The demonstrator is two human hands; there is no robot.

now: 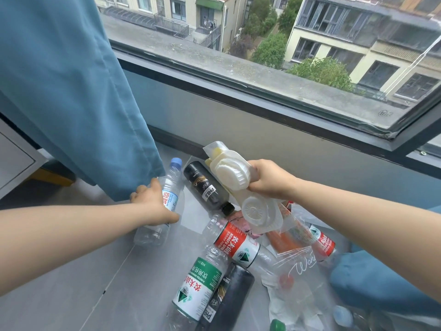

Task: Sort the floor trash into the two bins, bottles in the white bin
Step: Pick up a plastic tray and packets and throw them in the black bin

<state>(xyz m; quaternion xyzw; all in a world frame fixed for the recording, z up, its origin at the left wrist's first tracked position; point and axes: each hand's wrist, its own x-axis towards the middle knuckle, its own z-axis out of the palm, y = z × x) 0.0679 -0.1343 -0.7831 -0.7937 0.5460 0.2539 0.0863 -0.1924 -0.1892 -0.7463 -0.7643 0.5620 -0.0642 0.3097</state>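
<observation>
On the floor (pixel 71 283) by the window (pixel 238 89), the left hand (pixel 155 207) curls round a clear bottle (pixel 171 185) while the right hand (pixel 269 180) clutches loosely stacked white trays (pixel 235 175) that could slide apart and drop.

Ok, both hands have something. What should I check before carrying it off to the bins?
1. Left hand grips the blue-capped bottle: ok.
2. Right hand grips the white plastic tray: ok.
3. One sort per hand, bottle left and packaging right: ok.
4. Blue-capped bottle free of the curtain hem beside it: cannot tell.
5. Tray clear of the black bottle below it: cannot tell.
6. Where the white bin stands: not in view, cannot tell.
</observation>
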